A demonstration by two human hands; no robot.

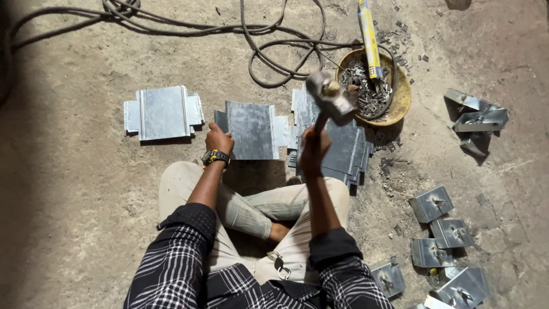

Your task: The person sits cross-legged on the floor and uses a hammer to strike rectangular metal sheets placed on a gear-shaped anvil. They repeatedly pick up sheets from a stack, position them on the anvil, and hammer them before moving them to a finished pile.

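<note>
I sit cross-legged on a concrete floor. My right hand (313,150) grips the handle of a hammer (330,99), raised with its metal head blurred above the work. My left hand (219,139), with a black watch on the wrist, presses on the near left edge of a folded galvanised sheet-metal piece (251,130) lying just past my knees. To the right of that piece, under the hammer, lies a stack of similar sheet pieces (343,150).
Another sheet piece (163,112) lies to the left. A yellow bowl (400,91) of small metal scraps sits far right of centre, a yellow-blue tool (369,38) over it. Cables (269,51) loop at the top. Several finished metal brackets (432,203) lie at right.
</note>
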